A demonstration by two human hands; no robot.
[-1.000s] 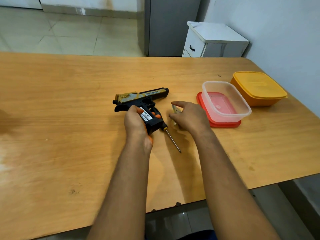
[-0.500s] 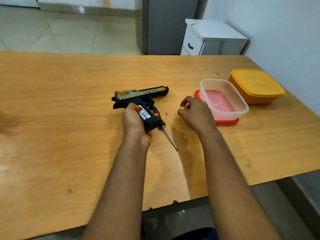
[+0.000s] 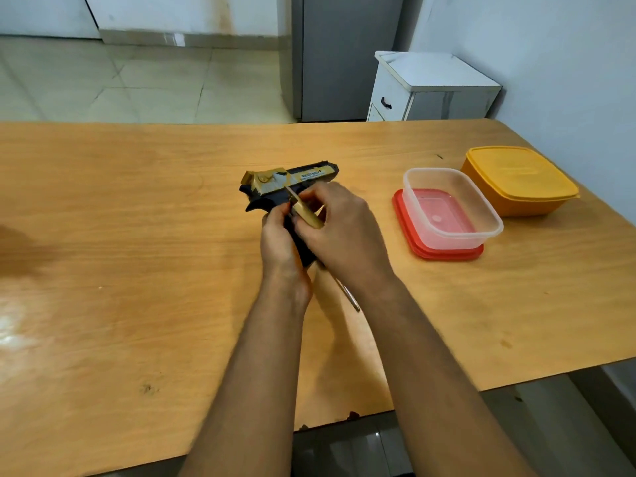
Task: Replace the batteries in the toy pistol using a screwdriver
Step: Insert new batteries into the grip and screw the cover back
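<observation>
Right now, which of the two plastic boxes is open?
The clear box, nearer the hands and sitting on its red lid; the orange box behind it is closed.

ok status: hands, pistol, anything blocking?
Left hand gripping toy pistol at the grip. Right hand pinching a gold piece against it. Screwdriver on table, mostly hidden. Nothing blocking.
</observation>
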